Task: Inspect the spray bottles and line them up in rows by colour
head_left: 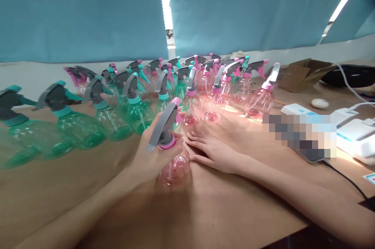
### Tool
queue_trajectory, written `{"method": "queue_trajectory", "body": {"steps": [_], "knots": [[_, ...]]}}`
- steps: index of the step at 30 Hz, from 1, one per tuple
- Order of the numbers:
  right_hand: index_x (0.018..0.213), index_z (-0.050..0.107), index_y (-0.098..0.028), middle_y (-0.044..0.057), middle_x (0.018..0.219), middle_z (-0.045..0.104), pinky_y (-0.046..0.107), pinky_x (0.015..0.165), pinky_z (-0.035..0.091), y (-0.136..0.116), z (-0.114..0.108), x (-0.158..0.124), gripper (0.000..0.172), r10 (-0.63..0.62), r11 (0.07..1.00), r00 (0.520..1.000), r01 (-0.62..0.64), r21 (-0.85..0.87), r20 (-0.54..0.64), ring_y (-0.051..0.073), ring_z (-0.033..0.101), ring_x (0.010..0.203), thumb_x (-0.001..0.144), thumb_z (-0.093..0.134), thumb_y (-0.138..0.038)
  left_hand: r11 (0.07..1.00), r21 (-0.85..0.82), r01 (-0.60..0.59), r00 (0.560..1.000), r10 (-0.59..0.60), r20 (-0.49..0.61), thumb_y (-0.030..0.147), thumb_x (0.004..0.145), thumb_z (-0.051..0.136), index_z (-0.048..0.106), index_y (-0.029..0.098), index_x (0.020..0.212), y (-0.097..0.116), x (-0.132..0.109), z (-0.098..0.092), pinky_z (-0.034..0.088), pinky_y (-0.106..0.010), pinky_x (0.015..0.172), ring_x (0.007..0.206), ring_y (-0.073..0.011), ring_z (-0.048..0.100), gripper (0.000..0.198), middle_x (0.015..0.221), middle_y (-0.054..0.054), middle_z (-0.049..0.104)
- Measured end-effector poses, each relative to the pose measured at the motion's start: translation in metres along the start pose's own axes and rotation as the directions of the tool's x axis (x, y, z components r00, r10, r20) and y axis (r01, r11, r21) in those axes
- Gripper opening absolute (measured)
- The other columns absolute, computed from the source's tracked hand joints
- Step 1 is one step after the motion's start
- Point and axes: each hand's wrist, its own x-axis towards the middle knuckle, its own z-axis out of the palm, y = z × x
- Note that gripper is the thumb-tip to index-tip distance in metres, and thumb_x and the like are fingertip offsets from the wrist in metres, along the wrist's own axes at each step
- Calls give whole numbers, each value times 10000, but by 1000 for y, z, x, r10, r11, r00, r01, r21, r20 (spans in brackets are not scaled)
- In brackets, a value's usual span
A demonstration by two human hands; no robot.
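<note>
My left hand [150,155] is wrapped around a pink spray bottle [172,167] with a grey trigger and pink collar, holding it upright on the brown table [222,210]. Lying flat on the table just right of that bottle is my right hand [212,151], fingers stretched out and together, holding nothing. Its fingertips almost touch the bottle. Behind both hands stand several more spray bottles, green ones [79,128] at the left and pink ones [260,100] at the right.
A white device [356,133] with cables sits at the right, beside a blurred patch. A small white oval object [320,103] and an open cardboard box [304,73] lie behind it. Blue curtains [88,10] hang along the back. The table's front edge runs at lower right.
</note>
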Motion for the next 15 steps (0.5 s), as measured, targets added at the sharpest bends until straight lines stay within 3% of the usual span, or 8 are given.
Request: {"method": "queue_trajectory", "body": {"steps": [2, 8, 15], "knots": [[1409, 468, -173, 121, 1474, 448, 472, 1132, 306, 2, -2, 0, 539, 1, 1000, 1000, -1, 10, 7, 277, 388, 1367, 979, 407, -492, 1000, 0, -9, 999, 9, 39, 210, 724, 541, 461, 225, 1299, 2, 2, 3, 505, -254, 682, 621, -135, 555, 581, 712, 41, 589], [1414, 459, -158, 135, 1475, 443, 461, 1132, 306, 7, -6, 0, 528, -12, 1000, 1000, 12, -28, 8, 279, 386, 1367, 978, 433, -454, 997, -74, -18, 998, 23, 59, 216, 693, 530, 460, 237, 1199, 7, 5, 10, 496, -247, 684, 675, -145, 585, 511, 783, 29, 570], [1402, 473, -170, 138, 1472, 444, 492, 1121, 321, 6, -5, -1, 531, 6, 999, 1000, -6, -46, -3, 291, 393, 1364, 978, 414, -482, 998, 12, -61, 998, 61, 22, 211, 681, 561, 450, 241, 899, 11, 2, 7, 423, -232, 554, 552, -123, 465, 246, 643, 65, 457]]}}
